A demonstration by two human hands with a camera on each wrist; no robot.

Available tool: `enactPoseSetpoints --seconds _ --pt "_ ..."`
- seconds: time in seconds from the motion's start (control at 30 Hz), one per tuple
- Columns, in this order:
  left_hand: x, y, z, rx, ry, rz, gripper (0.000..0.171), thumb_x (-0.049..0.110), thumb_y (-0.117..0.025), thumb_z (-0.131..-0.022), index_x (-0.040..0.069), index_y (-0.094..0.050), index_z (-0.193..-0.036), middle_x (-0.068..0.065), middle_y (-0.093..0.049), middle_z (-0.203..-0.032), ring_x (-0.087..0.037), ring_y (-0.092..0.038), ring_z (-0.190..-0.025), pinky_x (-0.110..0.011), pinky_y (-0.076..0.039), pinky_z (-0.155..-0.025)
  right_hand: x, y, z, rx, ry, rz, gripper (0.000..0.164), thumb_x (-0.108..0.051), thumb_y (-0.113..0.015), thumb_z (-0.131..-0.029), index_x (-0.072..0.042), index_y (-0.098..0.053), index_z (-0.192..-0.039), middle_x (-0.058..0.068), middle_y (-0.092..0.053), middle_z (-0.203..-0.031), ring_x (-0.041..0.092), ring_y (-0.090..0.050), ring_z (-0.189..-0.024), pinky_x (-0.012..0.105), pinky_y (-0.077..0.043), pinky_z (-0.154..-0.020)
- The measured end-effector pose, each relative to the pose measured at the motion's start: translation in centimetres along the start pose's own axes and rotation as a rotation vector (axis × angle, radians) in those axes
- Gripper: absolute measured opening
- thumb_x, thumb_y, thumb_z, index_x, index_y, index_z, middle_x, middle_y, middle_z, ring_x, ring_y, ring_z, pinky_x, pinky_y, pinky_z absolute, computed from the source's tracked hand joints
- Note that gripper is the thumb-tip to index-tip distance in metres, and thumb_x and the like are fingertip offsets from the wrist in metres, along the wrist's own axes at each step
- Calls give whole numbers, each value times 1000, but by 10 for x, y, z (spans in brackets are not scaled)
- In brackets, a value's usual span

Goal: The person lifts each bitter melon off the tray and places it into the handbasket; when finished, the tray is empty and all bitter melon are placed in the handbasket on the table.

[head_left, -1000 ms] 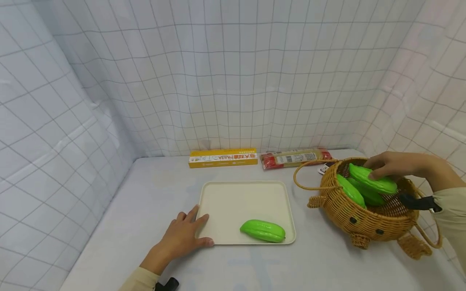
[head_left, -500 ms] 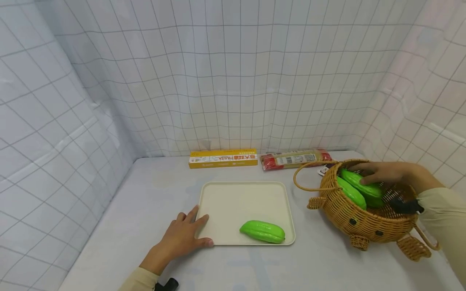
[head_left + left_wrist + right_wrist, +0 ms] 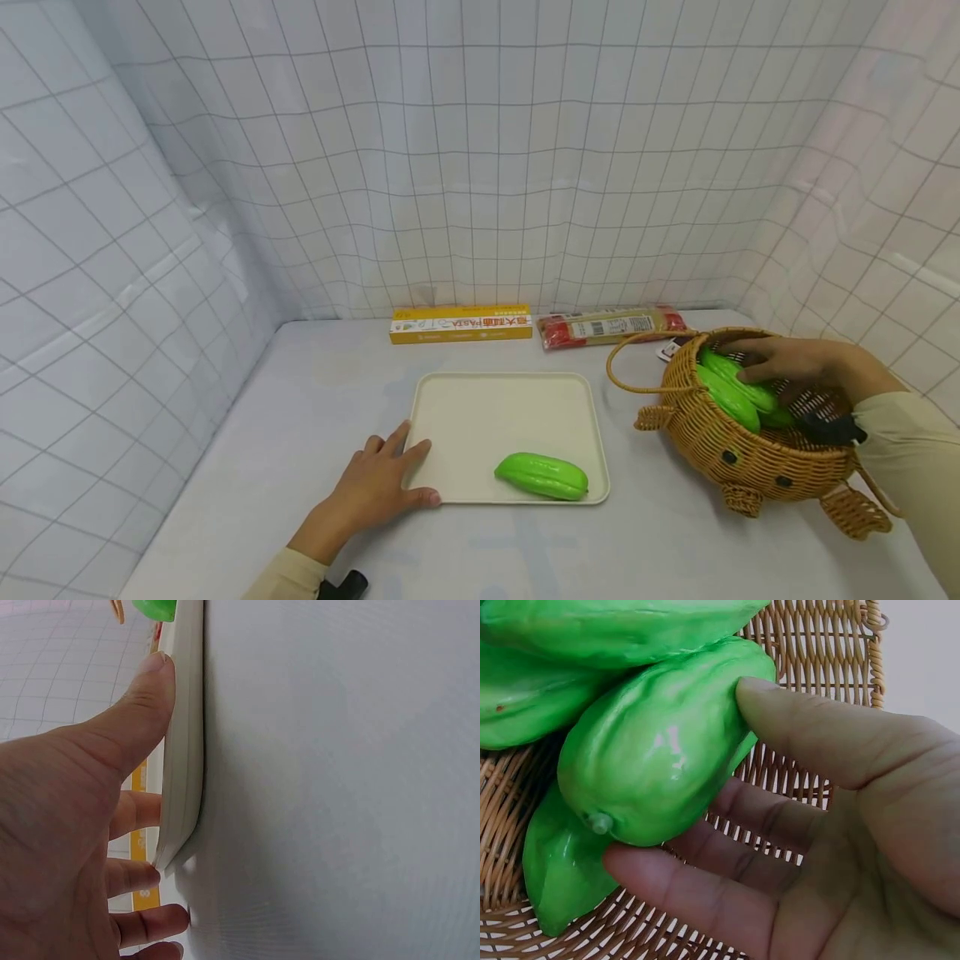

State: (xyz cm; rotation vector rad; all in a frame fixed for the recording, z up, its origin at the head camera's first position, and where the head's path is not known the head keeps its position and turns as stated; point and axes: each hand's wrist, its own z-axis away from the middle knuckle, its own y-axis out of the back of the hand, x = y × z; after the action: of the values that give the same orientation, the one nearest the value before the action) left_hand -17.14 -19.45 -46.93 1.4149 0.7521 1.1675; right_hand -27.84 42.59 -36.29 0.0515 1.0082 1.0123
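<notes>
My right hand (image 3: 795, 360) reaches into the brown wicker basket (image 3: 697, 427) at the right. In the right wrist view its thumb and fingers hold a glossy green ridged fruit (image 3: 656, 742), thumb on one side and fingertips below. Several like it lie around, among them one green fruit (image 3: 622, 630) above and another (image 3: 562, 862) beneath. The cream tray (image 3: 480, 417) lies in the middle of the table, bearing one green ridged fruit (image 3: 542, 476) near its front right corner. Spread fingers of my left hand (image 3: 375, 487) touch the tray's front left corner, thumb along the front rim.
A yellow pasta box (image 3: 461, 325) and a red-ended pack of noodles (image 3: 611, 327) lie along the back. The basket's handle (image 3: 622, 385) arches out toward the tray. Gridded white curtain (image 3: 495, 167) surrounds the table on the back and sides.
My right hand has lowered the green fruit from the basket's upper part down among the others, shifting slightly left. A neighbouring fruit in the basket has shifted a little. My left hand stays at the tray.
</notes>
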Motion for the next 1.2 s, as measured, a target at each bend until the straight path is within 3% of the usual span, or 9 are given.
enactPoseSetpoints --seconds 0.23,0.37,0.57,0.67,0.83,1.0,1.2 --pt "1 1 0 6 -6 -4 86 70 -71 -78 19 -58 -146 -22 -37 -160 -35 -49 -111 -56 -45 -91 4 1 -1 13 -1 31 76 -29 -55 -107 -4 -9 -163 42 -3 -158 58 -35 -136 51 -56 -88" --pt "1 1 0 7 -2 4 87 70 -72 -78 19 -58 -146 -22 -37 -160 -34 -49 -111 -56 -45 -92 3 1 -1 15 2 34 76 -30 -54 -107 -5 -10 -163 41 0 -159 62 -30 -137 52 -56 -88" --pt "2 1 1 1 10 10 87 71 -72 -77 20 -58 -146 -21 -37 -160 -33 -49 -111 -57 -45 -92 -8 3 13 20 14 37 77 -32 -52 -108 -6 -6 -164 37 1 -162 58 -36 -137 54 -54 -91" --pt "2 1 1 -4 14 11 87 71 -71 -77 20 -58 -147 -20 -36 -161 -34 -49 -113 -58 -45 -94 -14 6 25 55 90 130 72 -29 -52 -108 -2 -12 -163 39 -14 -161 56 -41 -135 55 -53 -91" --pt "2 2 0 -6 8 10 87 71 -71 -78 20 -57 -147 -20 -36 -161 -35 -48 -113 -59 -44 -95 -25 6 51 262 195 304 68 -29 -52 -108 -1 -20 -161 42 -39 -147 51 -57 -119 52 -56 -82" --pt "1 2 -1 -8 7 3 86 70 -72 -78 20 -58 -147 -20 -37 -160 -34 -49 -112 -57 -45 -93 -43 -4 68 392 253 311 67 -26 -52 -108 -9 -19 -163 35 -45 -143 35 -66 -106 41 -57 -73" --pt "1 2 -2 -7 3 2 86 70 -72 -78 20 -57 -147 -21 -37 -160 -34 -49 -112 -55 -45 -92 -76 -37 71 380 438 283 61 -12 -54 -106 -21 -29 -162 17 -60 -135 14 -66 -109 31 -56 -78"
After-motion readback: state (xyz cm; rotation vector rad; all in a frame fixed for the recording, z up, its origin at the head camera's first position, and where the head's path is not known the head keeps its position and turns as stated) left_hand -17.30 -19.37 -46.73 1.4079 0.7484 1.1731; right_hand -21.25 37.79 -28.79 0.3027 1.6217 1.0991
